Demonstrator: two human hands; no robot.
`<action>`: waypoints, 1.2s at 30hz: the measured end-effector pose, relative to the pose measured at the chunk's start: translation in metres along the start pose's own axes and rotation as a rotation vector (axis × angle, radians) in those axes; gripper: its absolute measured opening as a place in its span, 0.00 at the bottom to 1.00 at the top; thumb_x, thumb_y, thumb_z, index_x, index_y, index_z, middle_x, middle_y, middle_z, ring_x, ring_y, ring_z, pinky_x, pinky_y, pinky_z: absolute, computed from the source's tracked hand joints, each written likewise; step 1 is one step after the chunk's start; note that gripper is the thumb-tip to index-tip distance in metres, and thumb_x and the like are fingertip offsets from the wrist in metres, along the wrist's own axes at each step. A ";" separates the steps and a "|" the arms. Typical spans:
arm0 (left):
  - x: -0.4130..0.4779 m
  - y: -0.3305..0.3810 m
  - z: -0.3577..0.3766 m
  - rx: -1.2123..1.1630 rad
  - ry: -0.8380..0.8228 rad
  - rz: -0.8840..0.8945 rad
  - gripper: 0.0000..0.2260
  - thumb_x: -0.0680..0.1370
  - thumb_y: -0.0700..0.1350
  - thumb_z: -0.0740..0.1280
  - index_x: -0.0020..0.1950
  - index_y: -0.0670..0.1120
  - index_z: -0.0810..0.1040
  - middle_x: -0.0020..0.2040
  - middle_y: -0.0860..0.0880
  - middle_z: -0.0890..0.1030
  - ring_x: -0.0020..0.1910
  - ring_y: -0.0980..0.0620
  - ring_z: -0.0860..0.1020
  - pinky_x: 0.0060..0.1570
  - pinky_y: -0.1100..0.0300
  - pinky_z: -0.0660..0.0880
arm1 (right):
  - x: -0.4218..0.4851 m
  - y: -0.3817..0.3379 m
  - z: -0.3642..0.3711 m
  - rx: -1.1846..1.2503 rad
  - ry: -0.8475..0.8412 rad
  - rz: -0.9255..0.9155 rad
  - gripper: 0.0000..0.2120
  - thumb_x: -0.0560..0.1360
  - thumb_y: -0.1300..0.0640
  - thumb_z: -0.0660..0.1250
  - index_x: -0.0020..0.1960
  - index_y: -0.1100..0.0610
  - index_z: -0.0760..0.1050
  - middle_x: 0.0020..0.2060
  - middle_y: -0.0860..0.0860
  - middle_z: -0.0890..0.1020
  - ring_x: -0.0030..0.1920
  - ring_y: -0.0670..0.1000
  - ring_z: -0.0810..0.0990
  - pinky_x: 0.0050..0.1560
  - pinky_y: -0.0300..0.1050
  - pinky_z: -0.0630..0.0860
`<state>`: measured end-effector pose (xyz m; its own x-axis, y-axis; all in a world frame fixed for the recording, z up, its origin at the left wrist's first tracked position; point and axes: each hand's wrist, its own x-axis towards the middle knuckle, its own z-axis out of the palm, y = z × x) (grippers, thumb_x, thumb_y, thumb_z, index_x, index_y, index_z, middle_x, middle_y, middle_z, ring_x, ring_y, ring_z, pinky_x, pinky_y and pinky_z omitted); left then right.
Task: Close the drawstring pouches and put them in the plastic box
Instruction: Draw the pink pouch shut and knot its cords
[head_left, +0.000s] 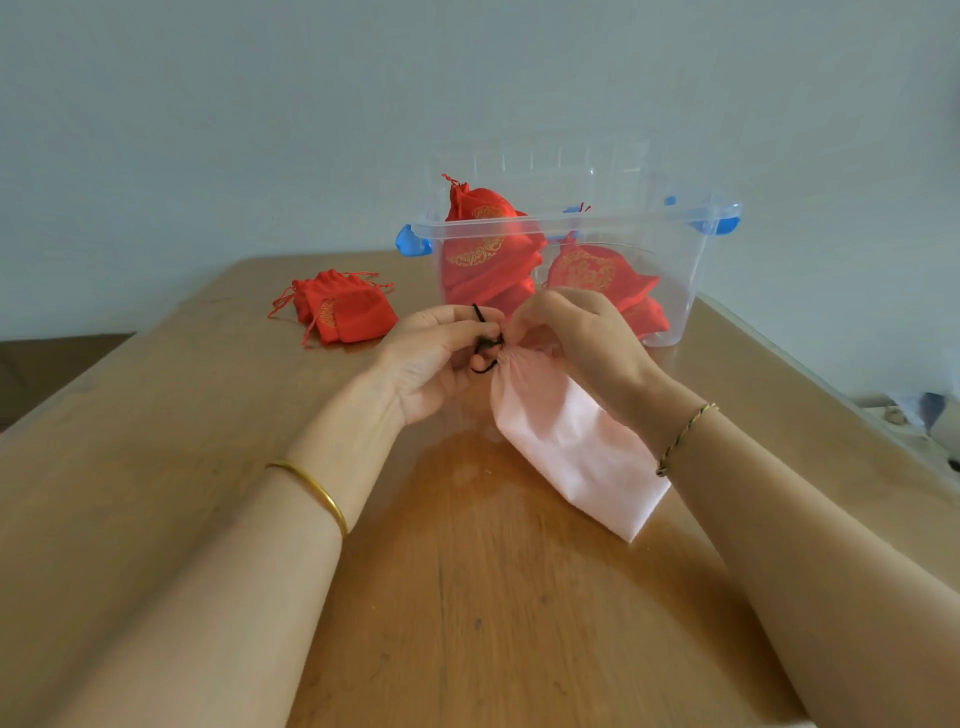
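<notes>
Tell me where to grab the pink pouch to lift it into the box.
Pinch the pink pouch at its gathered neck, below the black cord, from above: it is bunched narrow there, while the body is wide, flat and limp.

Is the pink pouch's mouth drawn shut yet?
Shut: pink pouch neck gathered into pleats; left hand holds the black cord, right hand pinches the neck.

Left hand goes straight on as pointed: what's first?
Probably the gathered neck of the pink pouch, right beside the left hand; the right hand sits just beyond, then the plastic box. Depth unclear.
</notes>
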<state>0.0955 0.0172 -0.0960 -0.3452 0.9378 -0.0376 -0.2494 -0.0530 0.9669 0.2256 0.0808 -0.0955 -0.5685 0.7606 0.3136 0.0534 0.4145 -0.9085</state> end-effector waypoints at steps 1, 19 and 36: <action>0.000 0.000 0.000 0.008 -0.004 0.000 0.08 0.74 0.30 0.63 0.41 0.41 0.77 0.32 0.47 0.78 0.26 0.57 0.74 0.26 0.69 0.71 | 0.001 0.001 0.000 0.011 0.015 0.017 0.10 0.73 0.62 0.60 0.43 0.67 0.78 0.40 0.56 0.79 0.41 0.51 0.76 0.46 0.47 0.74; 0.001 -0.010 0.002 0.734 0.182 0.471 0.09 0.72 0.29 0.63 0.42 0.41 0.79 0.34 0.51 0.78 0.29 0.60 0.76 0.33 0.64 0.76 | 0.003 0.011 0.003 0.084 -0.107 0.188 0.05 0.73 0.62 0.65 0.39 0.59 0.76 0.36 0.54 0.77 0.38 0.52 0.75 0.39 0.46 0.71; 0.006 -0.016 0.008 0.790 0.275 0.698 0.05 0.72 0.33 0.68 0.44 0.42 0.79 0.43 0.48 0.78 0.39 0.59 0.76 0.43 0.68 0.74 | 0.003 0.015 0.006 0.348 -0.079 0.283 0.04 0.75 0.66 0.64 0.47 0.62 0.78 0.36 0.55 0.79 0.33 0.48 0.77 0.32 0.35 0.76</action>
<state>0.1045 0.0267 -0.1092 -0.4000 0.6729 0.6223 0.6982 -0.2161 0.6825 0.2197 0.0858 -0.1100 -0.6328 0.7737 0.0302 -0.0557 -0.0066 -0.9984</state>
